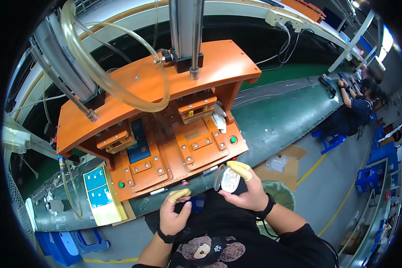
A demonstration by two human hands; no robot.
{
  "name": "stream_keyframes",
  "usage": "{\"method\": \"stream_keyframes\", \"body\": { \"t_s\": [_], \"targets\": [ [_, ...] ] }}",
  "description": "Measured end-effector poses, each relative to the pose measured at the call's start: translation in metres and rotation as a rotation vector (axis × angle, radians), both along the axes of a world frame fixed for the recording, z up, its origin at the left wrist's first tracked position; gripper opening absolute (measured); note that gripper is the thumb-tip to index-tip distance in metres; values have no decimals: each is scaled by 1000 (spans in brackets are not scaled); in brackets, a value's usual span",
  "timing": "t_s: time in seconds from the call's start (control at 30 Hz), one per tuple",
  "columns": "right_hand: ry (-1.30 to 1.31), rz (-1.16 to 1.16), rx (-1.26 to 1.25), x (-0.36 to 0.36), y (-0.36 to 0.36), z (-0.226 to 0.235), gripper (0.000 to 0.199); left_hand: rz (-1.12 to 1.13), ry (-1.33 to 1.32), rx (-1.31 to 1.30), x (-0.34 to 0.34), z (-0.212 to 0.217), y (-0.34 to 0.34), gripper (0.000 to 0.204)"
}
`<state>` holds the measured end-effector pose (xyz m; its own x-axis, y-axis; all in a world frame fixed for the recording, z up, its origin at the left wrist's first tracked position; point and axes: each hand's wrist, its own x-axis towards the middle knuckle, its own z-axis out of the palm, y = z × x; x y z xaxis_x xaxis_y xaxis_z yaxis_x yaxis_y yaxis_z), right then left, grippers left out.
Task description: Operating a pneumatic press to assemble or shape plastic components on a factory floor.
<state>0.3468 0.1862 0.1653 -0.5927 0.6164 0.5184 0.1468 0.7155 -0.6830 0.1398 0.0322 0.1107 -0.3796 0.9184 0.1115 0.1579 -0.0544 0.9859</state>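
Observation:
My right hand (251, 192) grips a small white rounded case (230, 180) between thumb and fingers. The case stands open, its clear lid (218, 177) tilted to the left; what lies inside is too small to make out. My left hand (176, 214) hovers apart from it, lower left, with thumb and fingers spread and nothing visible between them. Yellow finger cots cover some fingertips on both hands. Beyond them stands an orange press (165, 89) with two fixture stations. A blue sheet (139, 147) lies in its left station.
A stack of yellow-edged sheets with blue panels (103, 196) rests left of the press. A marker (158, 191) lies at the front of the green bench (286, 109). A white cloth (219, 118) hangs at the right station. A lined bin (279, 194) and cardboard (281, 165) are at right; a co-worker (362, 105) sits farther off.

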Motion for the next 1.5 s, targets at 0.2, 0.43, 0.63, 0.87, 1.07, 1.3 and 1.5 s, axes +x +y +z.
{"method": "stream_keyframes", "body": {
  "t_s": [0.2,0.43,0.63,0.87,1.07,1.3,1.5],
  "targets": [
    [73,43,102,9,31,26,77,137,344,-22,-33,-18,-28,30],
    [365,122,-47,14,80,90,80,393,434,-81,-69,-45,-67,21],
    [609,-30,57,-19,204,187,66,475,387,-225,-89,-69,-89,26],
    [59,-468,395,-77,328,242,67,615,477,-41,-93,-76,-76,14],
    [-11,-451,323,-115,378,249,75,678,365,-56,-90,-69,-77,13],
    [-307,-625,154,-122,383,254,91,989,155,60,-94,-102,-81,21],
    [246,-363,422,-76,325,230,58,1049,192,261,-100,-91,-54,39]
  ]
}}
